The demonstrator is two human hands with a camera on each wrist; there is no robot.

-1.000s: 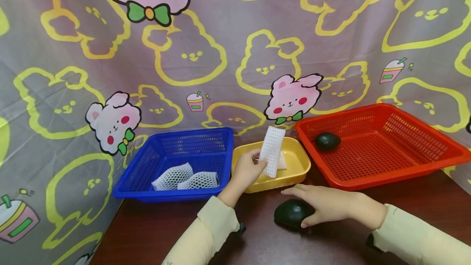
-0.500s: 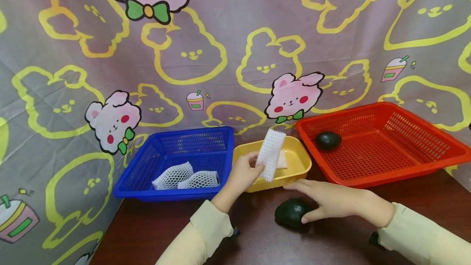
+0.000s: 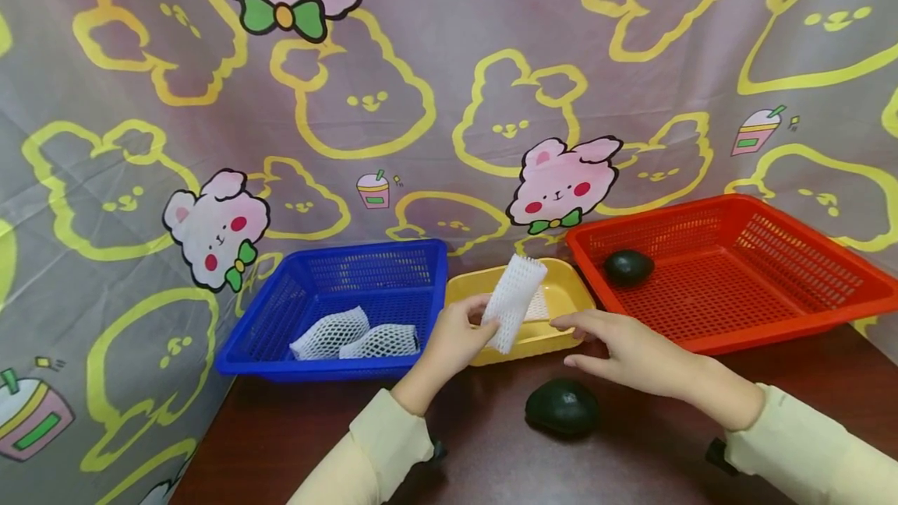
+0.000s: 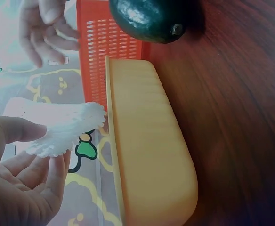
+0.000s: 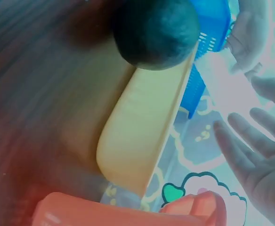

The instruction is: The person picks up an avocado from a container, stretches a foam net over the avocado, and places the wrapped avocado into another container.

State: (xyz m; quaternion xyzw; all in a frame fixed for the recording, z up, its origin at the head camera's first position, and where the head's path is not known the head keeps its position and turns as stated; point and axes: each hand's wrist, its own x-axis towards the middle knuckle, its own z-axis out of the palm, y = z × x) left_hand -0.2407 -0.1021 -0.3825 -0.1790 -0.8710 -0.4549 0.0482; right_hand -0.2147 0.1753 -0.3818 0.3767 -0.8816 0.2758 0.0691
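My left hand (image 3: 459, 333) pinches a white foam net sleeve (image 3: 515, 302) between thumb and fingers, above the front of the yellow tray (image 3: 554, 345). In the left wrist view the thumb presses the sleeve (image 4: 57, 125) flat near one end. To its right my right hand (image 3: 631, 349) hovers with its fingers spread, holding nothing and apart from the sleeve. Below that hand a dark green avocado (image 3: 563, 407) lies on the brown table. Another white net piece (image 3: 537, 307) lies inside the yellow tray, partly hidden behind the held sleeve.
A blue basket (image 3: 295, 275) on the left holds two net-wrapped items (image 3: 330, 333). The red basket (image 3: 730, 279) on the right has one bare avocado (image 3: 628, 267) in its far left corner. Behind everything hangs a patterned cloth (image 3: 421, 100).
My right hand has lifted off the avocado on the table and risen toward the sleeve. The left hand has tilted the sleeve further over and lowered it slightly.
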